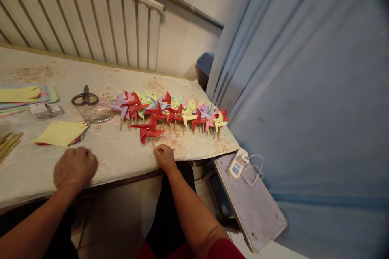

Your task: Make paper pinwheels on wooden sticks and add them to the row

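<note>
My right hand (165,157) pinches the thin stick of a red paper pinwheel (148,130) near the table's front edge. A silver pin head shows at the pinwheel's middle. Just beyond it lie several more pinwheels (190,114) in red, yellow, purple, pink and pale blue, in a crowded row with their sticks toward me. My left hand (75,166) rests closed in a fist on the cloth; whether anything is inside it is hidden. Ahead of that fist sits a stack of square paper (60,132), yellow on top.
Black-handled scissors (85,98) and a clear dish (101,115) stand behind the paper stack. Small clear boxes (45,110), more coloured paper (21,95) and wooden sticks (10,145) lie at left. A stool (255,210) holds a power strip (238,164) at right, beside a blue curtain (319,109).
</note>
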Demonstrator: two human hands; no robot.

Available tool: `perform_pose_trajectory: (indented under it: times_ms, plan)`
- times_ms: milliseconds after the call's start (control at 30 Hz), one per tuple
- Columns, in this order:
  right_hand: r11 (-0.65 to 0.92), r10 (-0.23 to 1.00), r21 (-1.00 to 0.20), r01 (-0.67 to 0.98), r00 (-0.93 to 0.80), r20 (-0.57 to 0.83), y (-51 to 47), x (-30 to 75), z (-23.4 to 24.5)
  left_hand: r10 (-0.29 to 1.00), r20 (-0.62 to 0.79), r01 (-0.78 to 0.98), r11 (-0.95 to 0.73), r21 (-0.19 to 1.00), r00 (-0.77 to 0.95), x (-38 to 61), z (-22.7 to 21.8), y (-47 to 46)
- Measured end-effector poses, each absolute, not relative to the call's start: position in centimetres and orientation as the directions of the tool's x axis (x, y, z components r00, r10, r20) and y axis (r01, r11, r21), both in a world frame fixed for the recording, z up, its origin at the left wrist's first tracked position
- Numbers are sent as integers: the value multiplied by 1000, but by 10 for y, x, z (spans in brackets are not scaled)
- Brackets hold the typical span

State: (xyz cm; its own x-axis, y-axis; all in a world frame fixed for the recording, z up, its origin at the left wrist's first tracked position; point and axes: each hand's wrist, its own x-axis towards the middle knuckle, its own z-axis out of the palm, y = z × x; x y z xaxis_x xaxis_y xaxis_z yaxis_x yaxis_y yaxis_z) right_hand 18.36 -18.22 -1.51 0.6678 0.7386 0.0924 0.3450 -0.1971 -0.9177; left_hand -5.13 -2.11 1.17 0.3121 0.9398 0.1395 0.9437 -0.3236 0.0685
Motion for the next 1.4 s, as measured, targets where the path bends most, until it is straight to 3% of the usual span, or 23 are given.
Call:
perform_pose_trajectory:
  times_ms: [1400]
  plan:
    - [-176, 745, -920, 349, 658, 107, -179, 185, -22, 932, 177, 938, -335, 92, 315, -53, 2, -15]
